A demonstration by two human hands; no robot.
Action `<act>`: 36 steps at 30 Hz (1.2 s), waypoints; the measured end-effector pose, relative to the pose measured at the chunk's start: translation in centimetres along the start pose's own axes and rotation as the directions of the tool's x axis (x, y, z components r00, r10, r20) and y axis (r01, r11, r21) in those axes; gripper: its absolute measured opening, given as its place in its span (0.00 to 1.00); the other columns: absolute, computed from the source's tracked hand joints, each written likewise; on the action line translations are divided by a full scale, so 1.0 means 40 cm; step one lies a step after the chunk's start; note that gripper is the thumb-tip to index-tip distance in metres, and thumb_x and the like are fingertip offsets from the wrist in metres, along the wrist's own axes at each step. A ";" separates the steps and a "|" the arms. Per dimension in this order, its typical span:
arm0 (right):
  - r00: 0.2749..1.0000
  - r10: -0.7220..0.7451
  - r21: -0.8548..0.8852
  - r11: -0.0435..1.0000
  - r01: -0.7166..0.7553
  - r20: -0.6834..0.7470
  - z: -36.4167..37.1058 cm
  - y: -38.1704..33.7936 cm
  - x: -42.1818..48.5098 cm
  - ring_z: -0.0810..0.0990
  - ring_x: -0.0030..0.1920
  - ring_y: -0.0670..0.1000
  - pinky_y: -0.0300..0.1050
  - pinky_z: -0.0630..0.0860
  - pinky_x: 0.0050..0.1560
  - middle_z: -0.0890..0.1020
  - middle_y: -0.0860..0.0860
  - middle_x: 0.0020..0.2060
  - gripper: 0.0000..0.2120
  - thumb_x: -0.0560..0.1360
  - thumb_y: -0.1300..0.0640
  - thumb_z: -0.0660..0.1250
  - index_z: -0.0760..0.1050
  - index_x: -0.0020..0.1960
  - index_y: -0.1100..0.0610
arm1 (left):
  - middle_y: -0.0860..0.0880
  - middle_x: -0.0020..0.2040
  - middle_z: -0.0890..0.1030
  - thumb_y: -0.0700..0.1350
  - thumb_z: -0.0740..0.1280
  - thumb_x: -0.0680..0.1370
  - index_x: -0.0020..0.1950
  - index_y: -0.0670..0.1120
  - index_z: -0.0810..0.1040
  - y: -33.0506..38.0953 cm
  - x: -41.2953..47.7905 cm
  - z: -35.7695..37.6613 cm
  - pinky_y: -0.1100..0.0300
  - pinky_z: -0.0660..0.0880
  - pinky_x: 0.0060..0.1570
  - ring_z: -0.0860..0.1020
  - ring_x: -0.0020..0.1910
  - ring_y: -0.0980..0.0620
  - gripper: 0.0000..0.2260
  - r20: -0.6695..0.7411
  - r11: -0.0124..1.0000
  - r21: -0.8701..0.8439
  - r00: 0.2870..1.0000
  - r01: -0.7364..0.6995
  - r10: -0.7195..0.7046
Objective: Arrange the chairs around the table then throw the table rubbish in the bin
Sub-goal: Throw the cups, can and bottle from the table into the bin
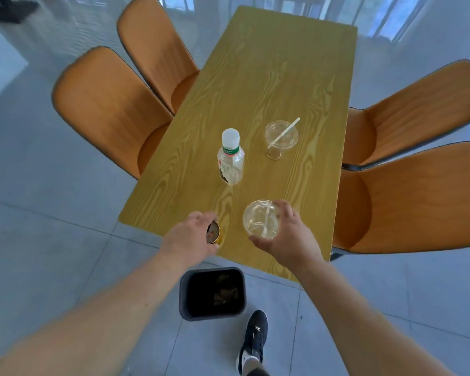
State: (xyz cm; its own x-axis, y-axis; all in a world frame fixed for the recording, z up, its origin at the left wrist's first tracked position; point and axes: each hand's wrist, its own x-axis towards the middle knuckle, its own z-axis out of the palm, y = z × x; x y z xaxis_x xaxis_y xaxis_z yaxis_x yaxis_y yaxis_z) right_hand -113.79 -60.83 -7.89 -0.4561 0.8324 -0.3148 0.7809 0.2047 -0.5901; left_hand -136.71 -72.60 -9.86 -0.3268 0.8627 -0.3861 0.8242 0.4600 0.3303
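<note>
Left hand: closed round a can at the desk edge. Right hand: gripped a cup. Bin: below both hands (handy for dropping). Bottle, second cup: beyond the hands. Chairs: tucked in.

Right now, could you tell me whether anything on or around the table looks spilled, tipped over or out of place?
Nothing looks spilled or knocked over. The bottle and far plastic cup stand upright on the table. The left hand grips a can, and the right hand grips a near plastic cup. The bin stands upright.
</note>
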 end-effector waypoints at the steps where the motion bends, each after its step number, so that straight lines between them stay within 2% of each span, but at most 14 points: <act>1: 1.000 -0.006 -0.004 1.000 0.006 -0.004 0.016 -0.005 -0.026 0.81 0.55 0.55 0.49 0.75 0.45 0.73 0.46 0.68 0.45 0.64 0.31 0.78 0.58 0.72 0.41 | 0.53 0.61 0.72 0.59 0.75 0.70 0.67 0.61 0.68 -0.011 -0.026 0.008 0.53 0.75 0.45 0.78 0.49 0.46 0.29 0.007 1.000 -0.005 1.000 -0.008 0.008; 6: 0.999 0.006 0.034 0.999 -0.004 -0.039 0.121 -0.030 -0.208 0.79 0.57 0.51 0.46 0.72 0.47 0.73 0.45 0.66 0.44 0.63 0.32 0.78 0.59 0.69 0.44 | 0.54 0.65 0.72 0.58 0.75 0.69 0.68 0.62 0.66 -0.094 -0.191 0.066 0.52 0.75 0.47 0.79 0.52 0.46 0.31 0.021 0.999 -0.039 0.999 -0.026 0.027; 10: 0.997 0.081 0.087 0.993 -0.079 -0.019 0.246 -0.041 -0.396 0.77 0.55 0.49 0.47 0.72 0.46 0.73 0.41 0.63 0.42 0.63 0.30 0.75 0.59 0.69 0.41 | 0.52 0.65 0.74 0.60 0.73 0.68 0.69 0.61 0.65 -0.169 -0.334 0.100 0.51 0.76 0.51 0.79 0.54 0.45 0.32 -0.001 0.995 -0.090 0.999 -0.053 0.053; 13: 0.991 0.131 0.108 0.986 -0.130 0.006 0.342 -0.021 -0.501 0.77 0.59 0.50 0.48 0.74 0.49 0.71 0.42 0.65 0.43 0.63 0.31 0.73 0.58 0.71 0.39 | 0.53 0.63 0.74 0.60 0.74 0.68 0.67 0.61 0.65 -0.220 -0.421 0.130 0.52 0.76 0.48 0.79 0.51 0.47 0.31 -0.048 0.989 -0.130 0.997 -0.070 0.064; 16: 0.994 0.112 0.077 0.991 -0.111 -0.009 0.392 -0.013 -0.554 0.77 0.60 0.51 0.50 0.76 0.50 0.69 0.39 0.64 0.44 0.63 0.29 0.71 0.57 0.73 0.38 | 0.55 0.62 0.74 0.60 0.75 0.69 0.68 0.61 0.66 -0.261 -0.478 0.150 0.55 0.72 0.44 0.79 0.50 0.48 0.31 -0.116 0.989 -0.137 0.992 -0.062 0.046; 19: 0.996 0.051 0.075 0.996 -0.045 -0.077 0.365 -0.037 -0.571 0.78 0.57 0.50 0.49 0.76 0.48 0.67 0.37 0.61 0.44 0.62 0.28 0.71 0.58 0.72 0.38 | 0.56 0.64 0.73 0.61 0.74 0.69 0.69 0.62 0.65 -0.269 -0.527 0.125 0.53 0.76 0.45 0.79 0.52 0.48 0.32 -0.159 0.988 -0.146 0.987 -0.052 0.029; 22: 0.990 0.013 0.083 0.997 -0.001 -0.140 0.302 -0.077 -0.569 0.78 0.58 0.50 0.47 0.74 0.47 0.67 0.38 0.62 0.43 0.64 0.29 0.73 0.60 0.73 0.39 | 0.56 0.64 0.73 0.62 0.74 0.70 0.69 0.63 0.63 -0.256 -0.568 0.081 0.53 0.77 0.46 0.79 0.52 0.48 0.32 -0.195 0.988 -0.144 0.980 -0.061 0.032; 27: 0.989 -0.011 0.082 0.996 0.023 -0.147 0.286 -0.102 -0.550 0.79 0.59 0.51 0.50 0.78 0.51 0.67 0.38 0.62 0.43 0.65 0.31 0.75 0.61 0.73 0.41 | 0.54 0.64 0.74 0.60 0.75 0.70 0.70 0.61 0.64 -0.255 -0.561 0.076 0.53 0.77 0.46 0.79 0.52 0.48 0.33 -0.206 0.988 -0.146 0.978 -0.053 0.022; 30: 0.993 0.000 0.072 0.997 0.008 -0.117 0.366 -0.041 -0.499 0.79 0.58 0.50 0.51 0.78 0.50 0.67 0.38 0.62 0.42 0.65 0.31 0.75 0.61 0.72 0.39 | 0.54 0.64 0.74 0.60 0.76 0.69 0.70 0.61 0.64 -0.292 -0.495 0.164 0.53 0.76 0.44 0.79 0.51 0.47 0.33 -0.194 0.990 -0.137 0.981 -0.034 0.007; 33: 0.994 0.019 0.073 0.997 -0.011 -0.104 0.487 0.062 -0.415 0.78 0.57 0.48 0.52 0.79 0.50 0.67 0.37 0.62 0.42 0.65 0.31 0.76 0.60 0.72 0.39 | 0.54 0.64 0.74 0.59 0.77 0.68 0.70 0.61 0.65 -0.349 -0.402 0.305 0.55 0.72 0.40 0.79 0.50 0.46 0.34 -0.175 0.992 -0.125 0.984 0.004 -0.026; 36: 0.995 0.046 0.068 0.997 -0.039 -0.092 0.610 0.163 -0.328 0.78 0.57 0.49 0.51 0.78 0.47 0.66 0.37 0.61 0.42 0.64 0.29 0.74 0.59 0.72 0.37 | 0.53 0.63 0.74 0.57 0.77 0.68 0.69 0.60 0.66 -0.398 -0.306 0.438 0.55 0.71 0.40 0.80 0.50 0.44 0.33 -0.149 0.989 -0.142 0.987 0.036 -0.057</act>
State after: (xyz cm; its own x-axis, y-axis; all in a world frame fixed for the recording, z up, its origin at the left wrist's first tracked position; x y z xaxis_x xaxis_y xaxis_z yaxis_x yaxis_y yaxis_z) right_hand -113.12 -82.95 -25.75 -0.3785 0.8850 -0.2713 0.7674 0.1361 -0.6265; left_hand -137.74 -94.17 -25.48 -0.4388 0.8565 -0.2717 0.7379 0.5160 0.4350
